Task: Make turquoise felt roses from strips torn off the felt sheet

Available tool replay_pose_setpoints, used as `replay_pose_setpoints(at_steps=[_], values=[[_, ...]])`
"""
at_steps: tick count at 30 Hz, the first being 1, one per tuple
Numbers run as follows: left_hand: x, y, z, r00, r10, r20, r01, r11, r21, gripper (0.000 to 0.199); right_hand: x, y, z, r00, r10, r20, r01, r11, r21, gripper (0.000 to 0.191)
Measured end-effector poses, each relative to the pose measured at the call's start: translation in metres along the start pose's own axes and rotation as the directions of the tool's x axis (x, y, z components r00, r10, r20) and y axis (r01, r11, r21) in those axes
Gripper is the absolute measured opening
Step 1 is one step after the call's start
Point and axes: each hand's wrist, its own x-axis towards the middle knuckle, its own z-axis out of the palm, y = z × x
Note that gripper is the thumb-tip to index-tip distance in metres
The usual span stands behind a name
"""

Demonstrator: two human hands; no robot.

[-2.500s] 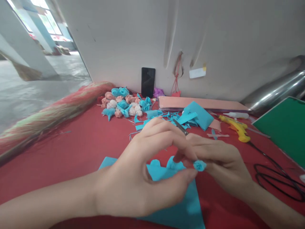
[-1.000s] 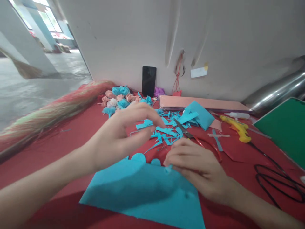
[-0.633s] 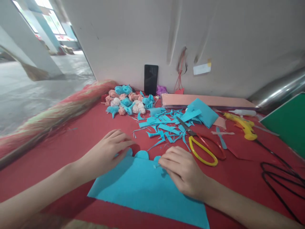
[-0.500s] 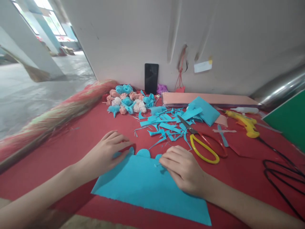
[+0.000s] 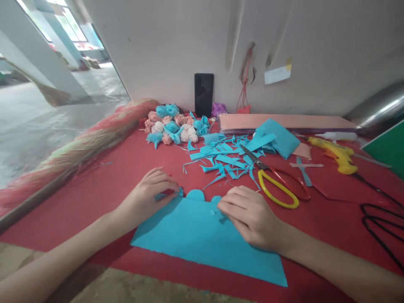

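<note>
Currently, in the head view, the right hand (image 5: 252,219) pinches a blue piece (image 5: 215,211) over the sheet (image 5: 202,240), which lies crosswise; leftward, the left hand (image 5: 151,191), grip unclear, bends at a petal (image 5: 181,192) along the sheet's far edge.

Your left forearm (image 5: 75,252) slants inward from the lower left corner, bare, with the wrist (image 5: 117,221) nearly straight. Your left hand (image 5: 154,191) curves palm down, fingers bent and thumb reaching below them; whether their tips meet is hard to tell from here. Your right forearm (image 5: 337,261) comes in low from the right. Your right hand (image 5: 249,212) is turned knuckles up, its fingers bunched and their tips drawn into a pinch.
</note>
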Motion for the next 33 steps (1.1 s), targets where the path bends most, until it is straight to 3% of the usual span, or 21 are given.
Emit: replay_pose_setpoints(at_steps=[17,22,29,33], values=[[-0.0076,0.0041,-0.0021,0.999,0.023,0.022,-0.026,0.988,0.154,0.016,0.0008,-0.0001,-0.0024,0.999,-0.036,0.001,0.036,0.999,-0.007,0.024],[-0.0057,0.0068,-0.0027,0.999,0.033,-0.017,-0.030,0.982,0.185,0.013,0.0002,-0.0001,-0.0024,0.999,-0.044,-0.001,0.044,0.999,-0.012,0.023],[-0.0058,0.0063,-0.0029,0.996,0.059,-0.068,-0.046,0.984,0.175,0.009,-0.0004,0.0000,-0.0024,0.999,-0.050,-0.007,0.050,0.999,-0.017,0.024],[-0.0070,0.0040,-0.0013,0.998,0.061,-0.028,-0.058,0.993,0.100,0.011,-0.0002,-0.0004,-0.0032,0.999,-0.046,-0.004,0.046,0.999,-0.020,0.025]])
